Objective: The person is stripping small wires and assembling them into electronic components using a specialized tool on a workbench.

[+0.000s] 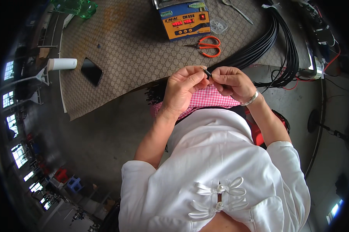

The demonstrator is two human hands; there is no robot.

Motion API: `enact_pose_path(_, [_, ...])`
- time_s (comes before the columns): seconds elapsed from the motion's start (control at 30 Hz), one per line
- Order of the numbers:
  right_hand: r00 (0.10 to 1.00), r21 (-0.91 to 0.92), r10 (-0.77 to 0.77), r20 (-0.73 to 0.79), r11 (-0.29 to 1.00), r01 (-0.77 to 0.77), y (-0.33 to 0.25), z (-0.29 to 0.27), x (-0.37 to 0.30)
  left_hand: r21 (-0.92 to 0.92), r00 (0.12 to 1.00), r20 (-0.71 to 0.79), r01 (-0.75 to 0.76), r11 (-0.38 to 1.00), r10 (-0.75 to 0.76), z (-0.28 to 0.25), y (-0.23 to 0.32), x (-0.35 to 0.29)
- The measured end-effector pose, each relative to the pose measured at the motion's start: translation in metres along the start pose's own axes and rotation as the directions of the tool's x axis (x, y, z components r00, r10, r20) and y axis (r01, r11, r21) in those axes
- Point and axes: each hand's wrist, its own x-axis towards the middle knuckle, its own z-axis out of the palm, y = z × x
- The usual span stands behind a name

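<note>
In front of my waist, both hands meet at a small black cable end (207, 73). My left hand (181, 88) pinches it between thumb and forefinger. From the other side, my right hand (235, 82) grips it with thumb and fingers closed. The fingertips partly hide the piece, so its tip does not show clearly. Behind my right hand, a thick bundle of black cables (255, 48) runs across the table edge. More black cable ends (154, 92) stick out beside my left wrist, over the pink checked cloth (213, 96) on my lap.
On the patterned table cover (136, 50) lie orange-handled scissors (209, 46), a small clear dish (218, 25), a spoon (238, 11) and a dark phone (91, 72). An orange-and-blue box with a lit display (186, 23) stands at the back. A white cylinder (62, 64) and green bottle (76, 7) are left.
</note>
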Motion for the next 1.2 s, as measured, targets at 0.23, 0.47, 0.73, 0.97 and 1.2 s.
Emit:
enact_pose_path(0.23, [1.000,-0.029,0.021,0.004,0.999,-0.021,0.007,0.005,-0.002,0.417,0.964,-0.039,-0.223,0.881,0.262,0.000,-0.007,-0.011])
enact_pose_path(0.47, [0.993,0.213,-0.040,0.109,0.977,0.016,0.016,0.005,0.005,-0.098,0.990,0.001,-0.141,0.985,0.142,-0.001,-0.013,-0.007])
enact_pose_path(0.73, [0.968,0.325,-0.065,0.241,0.945,-0.017,0.011,0.001,0.013,-0.310,0.992,0.125,0.011,0.951,0.029,-0.003,-0.016,0.005])
enact_pose_path(0.97, [0.991,0.107,-0.134,-0.009,0.985,0.134,-0.001,0.007,0.018,-0.181,0.996,0.003,-0.089,0.980,0.091,-0.001,-0.002,0.003])
enact_pose_path(1.2, [0.971,-0.158,-0.193,-0.138,0.973,0.171,0.001,0.006,0.020,0.213,0.968,-0.080,-0.215,0.953,0.237,-0.001,0.007,-0.002])
